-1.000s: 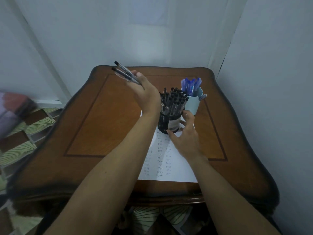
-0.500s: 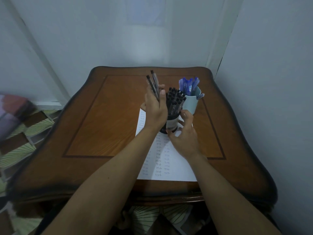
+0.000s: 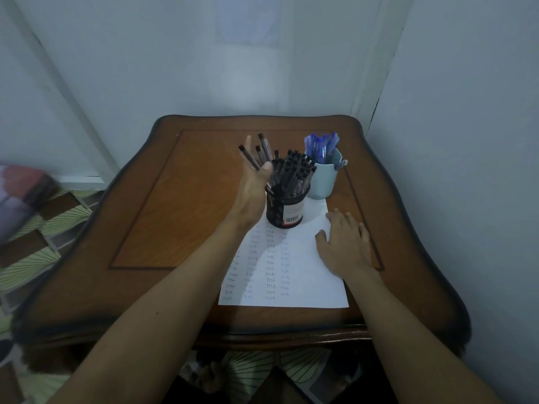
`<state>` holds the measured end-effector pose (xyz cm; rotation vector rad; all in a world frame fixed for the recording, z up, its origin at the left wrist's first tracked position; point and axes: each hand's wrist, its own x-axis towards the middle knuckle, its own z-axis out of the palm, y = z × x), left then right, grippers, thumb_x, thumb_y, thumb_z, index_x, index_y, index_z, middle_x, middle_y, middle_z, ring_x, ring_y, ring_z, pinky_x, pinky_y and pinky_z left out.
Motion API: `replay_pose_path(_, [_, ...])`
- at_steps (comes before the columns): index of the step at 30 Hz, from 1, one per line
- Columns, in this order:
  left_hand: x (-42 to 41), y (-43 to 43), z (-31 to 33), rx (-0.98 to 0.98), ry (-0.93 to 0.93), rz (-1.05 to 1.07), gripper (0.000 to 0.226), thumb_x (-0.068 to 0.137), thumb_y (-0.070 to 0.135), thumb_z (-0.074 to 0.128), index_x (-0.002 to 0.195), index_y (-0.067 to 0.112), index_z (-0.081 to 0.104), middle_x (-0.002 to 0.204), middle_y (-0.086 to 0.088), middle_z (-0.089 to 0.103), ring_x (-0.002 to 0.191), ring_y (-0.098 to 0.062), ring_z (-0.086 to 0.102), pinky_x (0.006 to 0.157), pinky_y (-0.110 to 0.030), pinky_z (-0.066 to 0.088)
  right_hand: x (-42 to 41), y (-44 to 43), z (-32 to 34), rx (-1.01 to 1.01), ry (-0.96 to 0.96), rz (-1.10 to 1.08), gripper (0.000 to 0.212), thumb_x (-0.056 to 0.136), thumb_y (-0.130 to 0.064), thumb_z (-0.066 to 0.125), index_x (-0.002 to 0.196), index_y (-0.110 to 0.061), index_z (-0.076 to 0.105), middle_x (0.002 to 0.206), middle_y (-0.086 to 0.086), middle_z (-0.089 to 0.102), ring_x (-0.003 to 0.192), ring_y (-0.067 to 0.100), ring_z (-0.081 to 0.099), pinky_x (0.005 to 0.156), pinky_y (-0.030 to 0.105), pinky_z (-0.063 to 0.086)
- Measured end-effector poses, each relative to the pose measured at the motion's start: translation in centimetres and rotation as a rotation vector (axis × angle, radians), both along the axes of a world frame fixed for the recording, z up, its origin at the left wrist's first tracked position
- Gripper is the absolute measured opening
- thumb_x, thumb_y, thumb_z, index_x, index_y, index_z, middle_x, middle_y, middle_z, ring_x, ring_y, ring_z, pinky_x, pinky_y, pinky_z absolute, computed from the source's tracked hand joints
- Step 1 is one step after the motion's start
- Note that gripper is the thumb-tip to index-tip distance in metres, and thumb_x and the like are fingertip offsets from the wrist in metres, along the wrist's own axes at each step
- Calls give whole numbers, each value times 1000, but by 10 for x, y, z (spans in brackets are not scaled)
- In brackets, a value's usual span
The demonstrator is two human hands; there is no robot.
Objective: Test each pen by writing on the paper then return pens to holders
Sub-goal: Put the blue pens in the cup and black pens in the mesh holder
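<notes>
Desk (image 3: 180, 217): a dark wooden top with an inlaid border line is seen from above, set in a pale corner

Paper (image 3: 306, 275): a white sheet is laid on the near right part of the desk; columns of the small handwritten word "test" fill its left half, while the right half is blank

Black holder (image 3: 284, 209): a dark cylindrical cup with a barcode label stands upright on the far edge of the paper and is packed with black-capped pens (image 3: 294, 170)

Blue holder (image 3: 323, 182): a pale blue cup stands just beside the black holder, on its right and slightly farther back; blue pens (image 3: 320, 144) are stood in it

Left hand (image 3: 252, 188): it is raised above the desk just left of the black holder, palm turned towards it; a small bunch of loose pens (image 3: 256, 154) is gripped between thumb and fingers, with the black caps pointing up and away

Loose pens: three black caps are seen above the fingers; the lower ends are hidden behind the hand, so contact with the holder cannot be told

Right hand (image 3: 345, 246): it is laid flat, palm down and fingers spread, on the right edge of the paper; nothing is grasped

Floor (image 3: 35, 252): patterned green and brown tiles are seen left of the desk
</notes>
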<state>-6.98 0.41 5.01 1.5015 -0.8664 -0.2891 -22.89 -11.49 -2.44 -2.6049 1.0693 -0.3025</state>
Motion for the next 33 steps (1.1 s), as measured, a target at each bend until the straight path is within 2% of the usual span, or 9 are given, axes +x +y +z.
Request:
replay_pose_path(2, [3,0,1,48,-25,-11,54,107,23,32,159,26,19,154,7,37,136,3,31,117,-28,19,0,2,-3,-52,30,14,55,102,-35,37,153,-17,32,163,4,25,152,23,17,122,46,8])
replay_pose_path(5, [8,-1,-1,124,-76,13,26,108,23,35,129,31,47,118,22,54,103,23,50,88,-3,38,0,4,-2,-70,33,9,55,102,-35,37,153,-17,33,163,4,26,151,24,18,122,47,9])
replay_pose_path(11, [17,-4,-8,80,-257,194,67,83,47,78,134,20,43,123,2,58,108,-11,59,93,-31,52,0,6,0,-77,37,-8,55,102,-36,38,153,-17,34,162,4,29,150,24,20,122,46,11])
replay_pose_path(16, [9,-8,-2,-26,-336,189,66,104,34,49,158,17,14,152,-5,36,139,-10,37,117,-34,33,3,6,-1,-81,56,-19,55,101,-37,37,152,-17,35,161,3,30,150,23,21,122,46,11])
replay_pose_path(19, [8,-8,4,8,-472,206,55,104,24,53,152,7,32,122,3,55,102,2,50,90,-4,37,3,6,-2,-81,51,-26,54,100,-38,39,151,-18,36,160,3,32,149,23,22,122,47,12])
replay_pose_path(24, [12,-7,-5,25,-576,215,37,93,24,70,120,4,53,100,-5,58,82,-14,53,71,-24,45,2,6,-2,-79,49,-22,54,100,-39,39,150,-18,37,160,3,32,149,24,23,122,48,13])
replay_pose_path(29, [14,2,-3,123,-426,55,68,89,32,68,146,15,35,154,-10,33,140,-22,36,116,-32,32,3,5,-1,-80,48,-22,54,100,-40,39,150,-18,37,160,3,33,149,24,24,122,48,14])
replay_pose_path(31, [12,4,-1,137,-319,38,96,85,36,76,156,24,13,166,-6,9,153,-20,13,120,-26,13,3,5,-1,-84,47,-25,54,100,-40,40,150,-18,38,159,3,34,149,24,24,121,48,14])
replay_pose_path(33, [8,1,3,187,-259,71,115,76,40,86,157,28,6,166,-6,17,151,-21,22,120,-33,21,4,5,-2,-94,43,-29,53,100,-39,41,149,-18,39,158,4,35,148,24,26,121,48,16])
